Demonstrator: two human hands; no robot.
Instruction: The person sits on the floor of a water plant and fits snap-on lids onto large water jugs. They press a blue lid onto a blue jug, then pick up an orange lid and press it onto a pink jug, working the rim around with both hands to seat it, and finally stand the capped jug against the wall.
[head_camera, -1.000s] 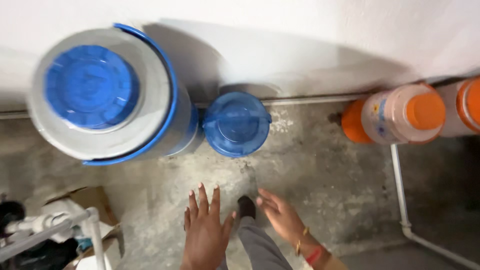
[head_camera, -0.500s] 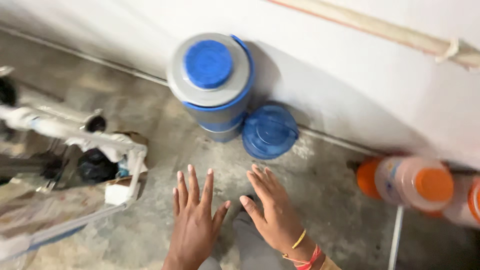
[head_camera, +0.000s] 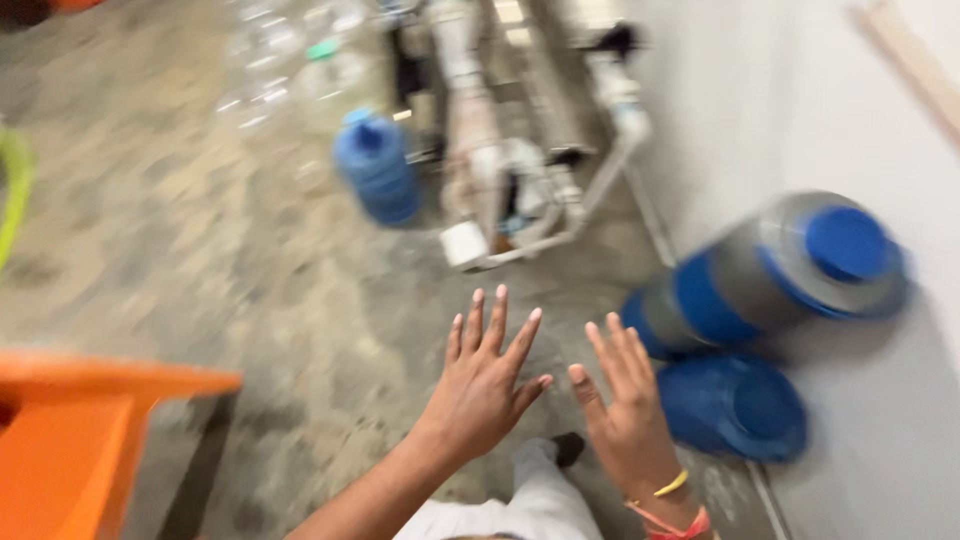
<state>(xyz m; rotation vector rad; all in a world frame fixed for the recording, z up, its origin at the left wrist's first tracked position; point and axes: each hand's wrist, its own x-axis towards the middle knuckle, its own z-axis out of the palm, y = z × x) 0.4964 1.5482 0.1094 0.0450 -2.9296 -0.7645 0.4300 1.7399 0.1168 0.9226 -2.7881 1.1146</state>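
Rough concrete floor (head_camera: 250, 300) runs to a white wall (head_camera: 760, 90), where the left hand (head_camera: 485, 385) and right hand (head_camera: 630, 420) hover empty with fingers spread, nearest a blue lid (head_camera: 735, 405) just beside a grey-and-blue jug (head_camera: 770, 270).

1. A blue water jug (head_camera: 377, 168) stands on the concrete floor (head_camera: 200, 260), blurred, just left of the pipework.
2. A white pipe frame (head_camera: 560, 150) with pale fittings runs along the floor toward the white wall (head_camera: 780, 90).
3. Clear plastic bottles (head_camera: 290, 60) cluster at the top, too smeared to count.
4. An orange plastic piece of furniture (head_camera: 70, 440) fills the lower left corner.
5. A green edge (head_camera: 12, 190) shows at the far left.
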